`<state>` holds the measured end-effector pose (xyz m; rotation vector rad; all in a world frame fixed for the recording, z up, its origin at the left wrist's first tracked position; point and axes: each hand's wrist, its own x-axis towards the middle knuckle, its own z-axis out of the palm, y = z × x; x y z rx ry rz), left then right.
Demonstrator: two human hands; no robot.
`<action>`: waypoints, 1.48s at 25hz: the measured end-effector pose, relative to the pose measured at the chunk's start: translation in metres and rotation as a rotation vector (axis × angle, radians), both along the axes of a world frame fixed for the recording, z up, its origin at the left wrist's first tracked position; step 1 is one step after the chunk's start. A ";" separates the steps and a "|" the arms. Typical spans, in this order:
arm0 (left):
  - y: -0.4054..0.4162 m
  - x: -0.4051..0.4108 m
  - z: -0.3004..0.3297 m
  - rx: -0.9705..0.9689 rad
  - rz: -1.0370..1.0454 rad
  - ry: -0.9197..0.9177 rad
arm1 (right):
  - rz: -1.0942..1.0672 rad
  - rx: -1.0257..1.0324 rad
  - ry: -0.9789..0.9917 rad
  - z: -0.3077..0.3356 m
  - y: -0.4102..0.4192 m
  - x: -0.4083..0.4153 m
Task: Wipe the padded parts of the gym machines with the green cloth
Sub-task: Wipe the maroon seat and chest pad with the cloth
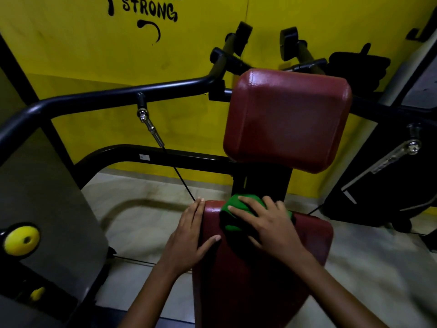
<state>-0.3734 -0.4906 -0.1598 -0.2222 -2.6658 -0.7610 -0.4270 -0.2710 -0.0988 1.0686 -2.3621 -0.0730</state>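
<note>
The right hand [267,223] presses flat on the soft, bunched green cloth [233,210]; the open left hand [189,235] steadies the red seat pad [248,280], which looks slick.

In front of me stands a yellow painted wall [94,55] with black lettering [149,10]; below, a pale, perhaps tiled floor [142,221] in dim light.

Cloth [236,210] on far end of seat pad [248,275], under right hand [267,223]; left hand [189,237] on pad's left edge; back pad [287,119] above, behind seat.
</note>
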 end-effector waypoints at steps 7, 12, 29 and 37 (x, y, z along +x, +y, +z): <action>-0.012 -0.002 0.004 -0.100 -0.025 0.010 | -0.003 -0.036 0.031 -0.014 0.005 0.008; 0.007 -0.012 0.021 -0.302 -0.158 0.179 | -0.344 -0.233 -0.021 -0.026 0.109 0.018; 0.074 -0.130 0.102 -1.267 -0.339 0.904 | -0.631 -0.476 -0.008 -0.051 0.088 0.046; 0.087 -0.118 0.117 -0.947 -0.330 0.992 | -0.709 -0.449 0.019 -0.027 0.094 0.009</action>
